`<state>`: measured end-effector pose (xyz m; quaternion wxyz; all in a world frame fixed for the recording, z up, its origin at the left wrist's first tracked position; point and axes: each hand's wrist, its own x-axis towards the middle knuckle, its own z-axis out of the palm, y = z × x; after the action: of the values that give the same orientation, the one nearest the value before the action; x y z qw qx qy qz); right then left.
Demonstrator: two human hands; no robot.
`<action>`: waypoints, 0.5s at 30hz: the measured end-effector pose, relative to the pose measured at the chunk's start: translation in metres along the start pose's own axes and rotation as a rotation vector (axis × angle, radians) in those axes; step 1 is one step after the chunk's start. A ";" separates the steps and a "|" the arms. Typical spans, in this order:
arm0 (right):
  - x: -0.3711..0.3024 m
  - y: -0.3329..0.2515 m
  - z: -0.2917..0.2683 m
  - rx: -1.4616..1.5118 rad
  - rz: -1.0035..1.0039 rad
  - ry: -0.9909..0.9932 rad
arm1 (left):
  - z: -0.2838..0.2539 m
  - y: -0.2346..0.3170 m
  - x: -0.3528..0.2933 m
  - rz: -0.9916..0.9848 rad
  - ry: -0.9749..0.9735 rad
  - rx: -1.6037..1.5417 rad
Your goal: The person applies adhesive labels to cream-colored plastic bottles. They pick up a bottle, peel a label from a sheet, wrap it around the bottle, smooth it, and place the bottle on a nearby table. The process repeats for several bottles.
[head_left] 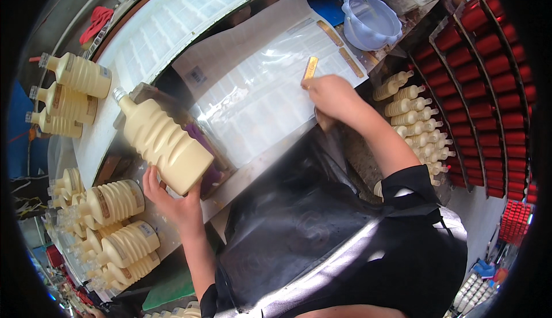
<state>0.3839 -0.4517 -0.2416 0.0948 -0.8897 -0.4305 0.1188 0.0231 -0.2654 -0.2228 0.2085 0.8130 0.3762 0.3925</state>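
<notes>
My left hand (174,199) grips the base of a cream ribbed bottle (164,140), which is tilted with its clear neck toward the upper left. A small gold label strip (310,68) is pinched between the fingertips of my right hand (333,96). Below that hand lies a clear plastic-covered sheet of labels (241,99), with a column of gold strips (348,62) left along its right edge. The bottle's visible side carries no label that I can make out.
A pale blue bowl (372,22) stands at the sheet's far right corner. Several cream bottles (115,203) lie stacked at left, others (77,76) on the white panel (190,7). More bottles (414,114) stand on the right, before racks of red bottles (477,76).
</notes>
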 end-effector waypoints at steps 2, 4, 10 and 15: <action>0.010 0.010 -0.005 0.073 -0.006 0.222 | 0.002 -0.002 0.000 -0.014 -0.009 -0.014; 0.018 0.023 -0.010 -0.009 -0.013 0.244 | 0.000 -0.004 -0.001 -0.021 -0.031 -0.041; -0.030 0.031 0.001 -0.245 0.117 0.070 | -0.002 -0.009 -0.003 -0.065 -0.051 -0.138; -0.066 0.033 0.011 0.110 0.193 0.470 | -0.006 -0.011 -0.003 -0.035 -0.087 -0.172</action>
<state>0.3656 -0.5226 -0.2524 0.2286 -0.9233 -0.3028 -0.0595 0.0125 -0.2601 -0.2276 0.3003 0.8015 0.3462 0.3841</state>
